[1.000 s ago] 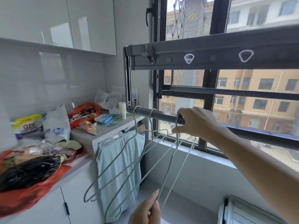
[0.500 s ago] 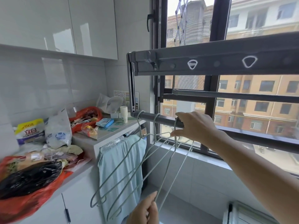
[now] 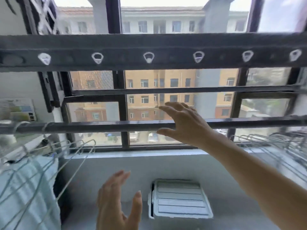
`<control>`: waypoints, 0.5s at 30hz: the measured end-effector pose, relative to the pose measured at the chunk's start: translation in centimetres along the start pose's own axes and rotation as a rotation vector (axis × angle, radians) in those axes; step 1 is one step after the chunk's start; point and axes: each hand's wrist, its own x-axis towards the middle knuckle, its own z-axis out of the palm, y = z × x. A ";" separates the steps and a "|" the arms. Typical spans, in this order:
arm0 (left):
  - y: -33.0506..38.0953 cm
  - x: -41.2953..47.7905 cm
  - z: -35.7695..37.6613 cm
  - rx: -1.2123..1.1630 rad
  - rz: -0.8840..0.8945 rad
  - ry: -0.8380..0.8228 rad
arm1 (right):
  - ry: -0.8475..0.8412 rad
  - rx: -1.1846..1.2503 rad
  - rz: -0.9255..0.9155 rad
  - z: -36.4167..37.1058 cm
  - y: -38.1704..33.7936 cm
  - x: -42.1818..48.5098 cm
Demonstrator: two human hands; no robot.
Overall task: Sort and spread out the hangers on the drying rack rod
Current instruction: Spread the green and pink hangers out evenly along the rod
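Observation:
The dark drying rack rod (image 3: pixel 103 127) runs level across the view in front of the window. A few grey wire hangers (image 3: pixel 49 156) hang bunched at its far left end. Another bunch of wire hangers (image 3: pixel 272 141) hangs at the far right end. My right hand (image 3: pixel 184 125) is spread open over the middle of the rod, fingers pointing left, holding nothing. My left hand (image 3: pixel 118 201) floats low in the foreground with fingers apart, empty.
A thick upper rack beam (image 3: pixel 166 47) with white ring holes crosses above, and a thinner bar (image 3: pixel 174 90) lies between it and the rod. A pale towel (image 3: pixel 28 188) hangs at lower left. A white slatted box (image 3: pixel 179 198) sits on the floor below the sill.
The view has swung right toward the window. Both hands have let go of the left hangers; my right hand has moved right along the rod and opened.

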 end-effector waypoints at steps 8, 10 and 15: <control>12.5 -2.0 15.6 -0.281 -0.085 -0.261 | -0.024 -0.090 0.249 -8.6 19.4 -11.1; 15.6 -2.6 19.1 -0.326 -0.141 -0.347 | -0.021 -0.106 0.284 -10.4 23.3 -13.0; 22.3 -4.2 28.1 -0.432 -0.291 -0.648 | -0.237 -0.071 0.286 -12.7 30.6 -16.2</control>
